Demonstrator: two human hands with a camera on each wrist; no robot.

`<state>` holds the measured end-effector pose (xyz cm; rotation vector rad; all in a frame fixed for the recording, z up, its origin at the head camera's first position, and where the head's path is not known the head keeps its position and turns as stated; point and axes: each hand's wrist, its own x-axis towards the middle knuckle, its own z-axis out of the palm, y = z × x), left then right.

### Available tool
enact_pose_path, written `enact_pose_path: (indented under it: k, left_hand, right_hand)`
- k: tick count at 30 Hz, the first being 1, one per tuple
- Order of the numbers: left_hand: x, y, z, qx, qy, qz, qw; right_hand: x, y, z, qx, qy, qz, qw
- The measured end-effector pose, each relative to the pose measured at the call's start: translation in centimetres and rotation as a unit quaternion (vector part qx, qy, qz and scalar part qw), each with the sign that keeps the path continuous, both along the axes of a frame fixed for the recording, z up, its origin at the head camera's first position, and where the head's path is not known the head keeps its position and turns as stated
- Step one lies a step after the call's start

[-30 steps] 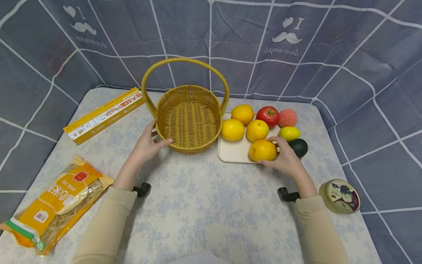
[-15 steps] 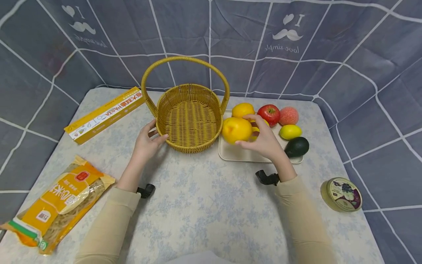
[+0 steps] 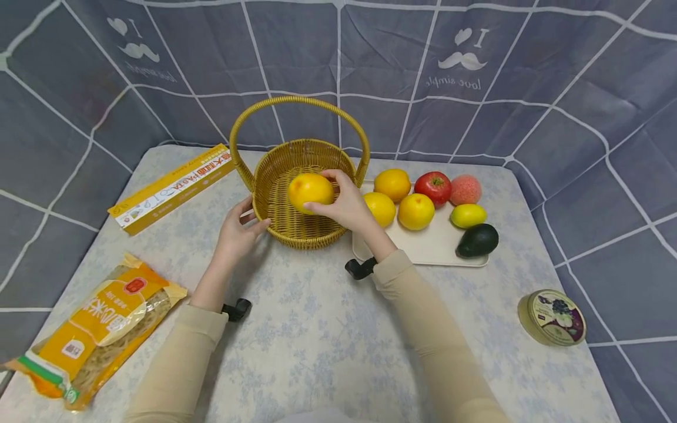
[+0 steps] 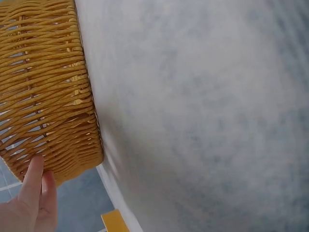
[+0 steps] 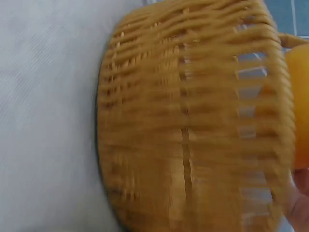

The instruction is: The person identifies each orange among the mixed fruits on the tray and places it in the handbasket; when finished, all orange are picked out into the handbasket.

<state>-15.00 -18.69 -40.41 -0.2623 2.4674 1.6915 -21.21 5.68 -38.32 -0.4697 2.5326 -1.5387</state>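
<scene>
My right hand [image 3: 346,202] grips a deep-yellow lemon [image 3: 309,191], fingers on its far side and thumb at its near side. The lemon is above the opening of a golden woven basket [image 3: 307,239] with a tall arched handle [image 3: 298,98]. In the right wrist view, part of the lemon [image 5: 300,106] shows beyond the basket's rim [image 5: 285,116]. My left hand [image 3: 237,232] rests against the basket's left front, thumb along the front and fingers at the side. Those fingers [image 4: 33,183] touch the woven wall in the left wrist view.
Right of the basket, a cream tray [image 3: 423,249] bears several yellow fruits [image 3: 416,212], a red apple [image 3: 433,188], a pink fruit [image 3: 466,190], a small lime-yellow fruit [image 3: 468,215] and an avocado [image 3: 477,239]. A tin [image 3: 552,317], pasta box [image 3: 174,188] and noodle bag [image 3: 100,332] lie around.
My right hand has lifted the lemon from the tray's front and carried it left, over the basket. The left hand has stayed at the basket.
</scene>
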Motion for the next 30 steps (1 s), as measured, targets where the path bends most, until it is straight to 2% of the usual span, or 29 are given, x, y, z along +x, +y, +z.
enact_pose_path:
  k: [11,16,21,25,30]
  left_hand:
    - [0.1,0.3,-0.3,-0.011,0.009,-0.005,0.9999]
    - [0.3,0.5,-0.3,-0.011,0.008,-0.006,0.9999]
    - [0.5,0.5,-0.5,-0.01,0.003,-0.002,0.9999]
    - [0.4,0.5,-0.5,-0.015,-0.002,0.002,0.9999]
    - [0.3,0.3,-0.3,-0.014,0.004,0.003,0.9999]
  right_hand:
    - [-1.5,-4.9,-0.9,0.112,-0.023,-0.013,0.9934]
    - [-1.6,-6.3,-1.4,0.131,-0.029,-0.015,0.9908]
    - [-2.0,-7.1,-1.8,0.142,-0.034,-0.036,0.9887]
    - [-2.3,-7.4,-1.4,0.151,-0.031,-0.048,0.9869]
    - [-2.4,-7.4,-1.1,0.15,-0.026,-0.043,0.9875]
